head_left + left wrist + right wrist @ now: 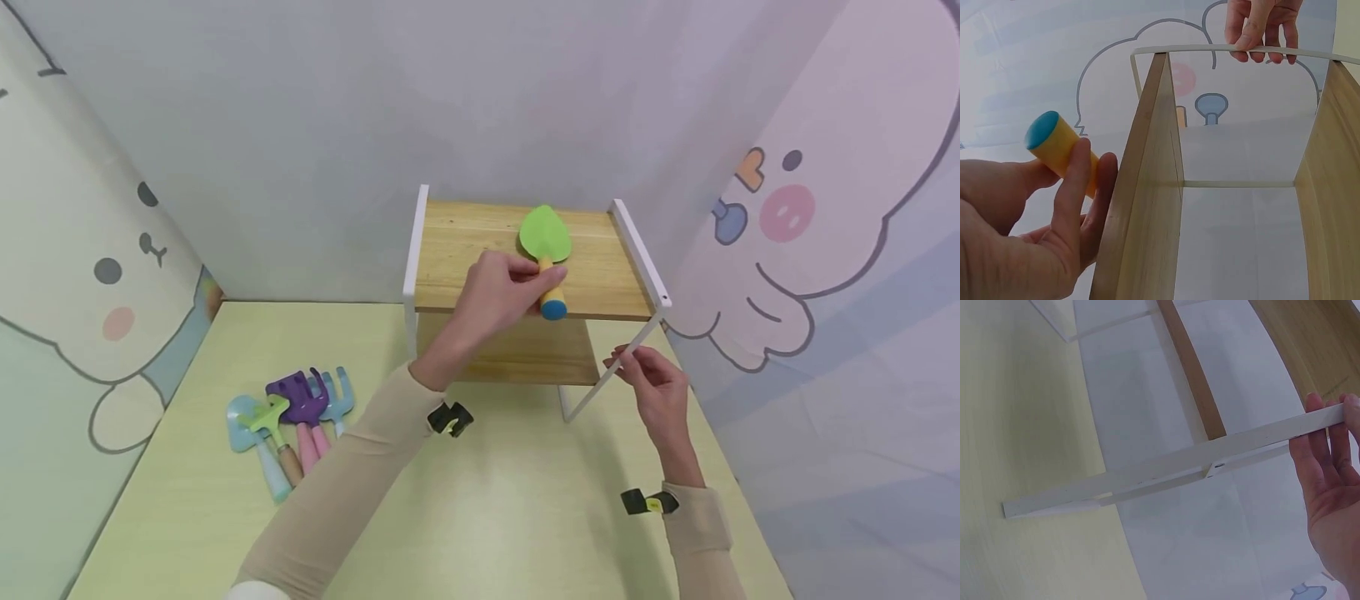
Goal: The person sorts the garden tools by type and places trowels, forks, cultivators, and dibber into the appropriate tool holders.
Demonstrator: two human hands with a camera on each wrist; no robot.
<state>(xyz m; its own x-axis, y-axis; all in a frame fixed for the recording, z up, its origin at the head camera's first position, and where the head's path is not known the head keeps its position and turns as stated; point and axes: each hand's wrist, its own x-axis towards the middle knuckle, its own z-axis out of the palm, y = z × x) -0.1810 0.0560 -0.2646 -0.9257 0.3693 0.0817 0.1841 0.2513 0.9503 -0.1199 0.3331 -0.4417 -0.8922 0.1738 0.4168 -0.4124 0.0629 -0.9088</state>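
Observation:
A toy garden trowel with a green leaf-shaped blade (545, 234) lies over the top board of a two-tier wooden rack (465, 250). My left hand (498, 292) pinches its yellow handle between thumb and fingers; in the left wrist view the blue-ended handle (1060, 144) stands out past the board's edge. Whether the blade touches the board I cannot tell. Lower on the right, my right hand (660, 392) holds the rack's slanted white side frame (1166, 465). The right wrist view has the thumb and fingers (1319, 465) on opposite sides of that bar.
On the table (495, 517) at left lies a group of toy garden tools: a light-blue shovel (242, 423), a green rake (270, 417), a purple fork (300, 396) and a blue fork (339, 396). Cartoon-printed curtains (300, 150) stand behind and on both sides.

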